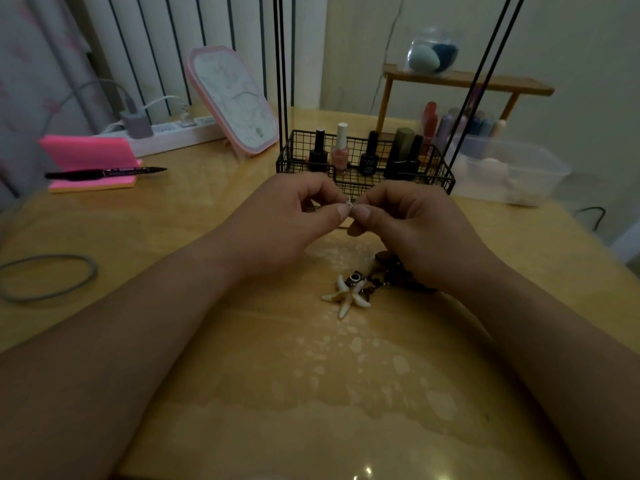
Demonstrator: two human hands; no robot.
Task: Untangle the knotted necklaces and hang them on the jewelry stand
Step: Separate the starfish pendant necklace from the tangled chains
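Dim warm indoor light, soft focus, wide-angle bending at edges, faint tabletop point(214, 341) glare

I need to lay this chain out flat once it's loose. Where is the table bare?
Bare tabletop lies near you between the forearms, this side of the starfish pendant. Another patch sits left of the left hand, between the grey loop and the pink notepad. Crowded: the back edge, with mirror, wire basket and plastic tub.

Both hands, left hand point(294, 216) and right hand point(412, 230), pinched a tiny silver chain point(350, 201) above the table point(242, 375), near a white tooth necklace point(349, 292) and a black basket point(363, 168).
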